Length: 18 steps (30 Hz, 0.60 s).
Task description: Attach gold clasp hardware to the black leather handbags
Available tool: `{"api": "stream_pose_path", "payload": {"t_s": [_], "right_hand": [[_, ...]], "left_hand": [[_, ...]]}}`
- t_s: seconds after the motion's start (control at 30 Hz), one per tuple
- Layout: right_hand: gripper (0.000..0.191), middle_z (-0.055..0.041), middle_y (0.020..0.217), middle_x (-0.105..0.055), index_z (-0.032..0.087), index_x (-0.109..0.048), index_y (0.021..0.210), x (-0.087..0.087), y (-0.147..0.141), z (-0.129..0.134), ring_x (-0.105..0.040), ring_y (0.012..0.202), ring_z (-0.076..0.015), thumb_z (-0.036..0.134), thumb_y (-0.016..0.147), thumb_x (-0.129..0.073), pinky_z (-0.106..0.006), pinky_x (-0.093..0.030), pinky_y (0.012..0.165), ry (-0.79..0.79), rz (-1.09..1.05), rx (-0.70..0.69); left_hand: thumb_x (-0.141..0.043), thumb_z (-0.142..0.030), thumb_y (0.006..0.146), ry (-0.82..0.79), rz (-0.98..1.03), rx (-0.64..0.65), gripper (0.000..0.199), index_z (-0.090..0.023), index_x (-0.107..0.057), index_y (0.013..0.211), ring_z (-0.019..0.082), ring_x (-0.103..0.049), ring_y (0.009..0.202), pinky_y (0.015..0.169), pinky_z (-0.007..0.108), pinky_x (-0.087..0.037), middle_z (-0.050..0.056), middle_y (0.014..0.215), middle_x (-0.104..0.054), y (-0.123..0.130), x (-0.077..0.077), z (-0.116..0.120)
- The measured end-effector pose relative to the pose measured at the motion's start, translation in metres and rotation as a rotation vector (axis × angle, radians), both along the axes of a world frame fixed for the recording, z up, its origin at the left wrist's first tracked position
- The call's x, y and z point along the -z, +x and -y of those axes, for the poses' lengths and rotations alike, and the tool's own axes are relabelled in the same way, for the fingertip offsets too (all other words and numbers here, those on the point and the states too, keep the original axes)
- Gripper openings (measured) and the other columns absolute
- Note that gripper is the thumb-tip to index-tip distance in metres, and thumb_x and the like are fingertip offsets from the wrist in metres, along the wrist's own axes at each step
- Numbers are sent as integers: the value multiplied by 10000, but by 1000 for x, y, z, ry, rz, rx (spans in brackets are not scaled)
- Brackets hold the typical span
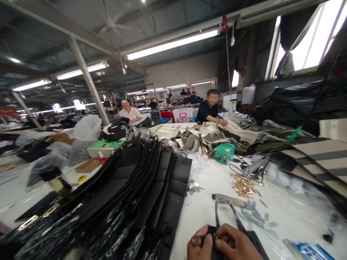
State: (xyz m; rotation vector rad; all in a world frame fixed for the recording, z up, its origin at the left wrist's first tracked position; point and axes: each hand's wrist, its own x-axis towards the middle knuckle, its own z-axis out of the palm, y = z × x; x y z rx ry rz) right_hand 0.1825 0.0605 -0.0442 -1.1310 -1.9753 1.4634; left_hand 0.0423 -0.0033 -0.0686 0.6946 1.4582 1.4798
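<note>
Close to the bottom edge, my left hand (201, 245) is closed around a black leather-like bag panel (256, 240), its thumb pressed on top. A gold-coloured metal piece (197, 240) shows at the fingers of that hand; whether it is a ring or bag hardware I cannot tell. My right hand (235, 241) pinches at the same panel from the right, with a small gold-coloured bit at its fingertips. From the panel rises a looped handle (223, 200) in clear plastic wrap. The panel's lower part is out of frame.
Black bag panels (141, 173) with wrapped handles are stacked at left. Gold-coloured metal parts (244, 186), grey strips (255, 215) and a green box (224, 153) lie on the white table (202, 213). Beige panels (320, 155) are piled at right. Two people sit beyond.
</note>
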Motion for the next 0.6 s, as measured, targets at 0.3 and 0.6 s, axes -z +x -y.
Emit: {"api": "stream_pose_path", "payload": {"t_s": [0.3, 0.6], "right_hand": [[117, 32, 603, -566, 208, -532, 768, 9, 1, 5, -566, 550, -138, 322, 792, -543, -202, -413, 530, 83, -22, 12], [275, -22, 910, -732, 240, -690, 911, 3, 52, 25, -690, 863, -207, 478, 810, -598, -211, -534, 781, 327, -91, 176]], "left_hand": [[-787, -415, 608, 1, -1, -68, 477, -87, -761, 953, 318, -674, 987, 923, 375, -505, 142, 937, -762, 7, -9, 0], [-732, -456, 660, 59, -5, -161, 498, -91, -714, 998, 278, -682, 897, 830, 332, -498, 118, 904, -752, 21, -33, 22]]}}
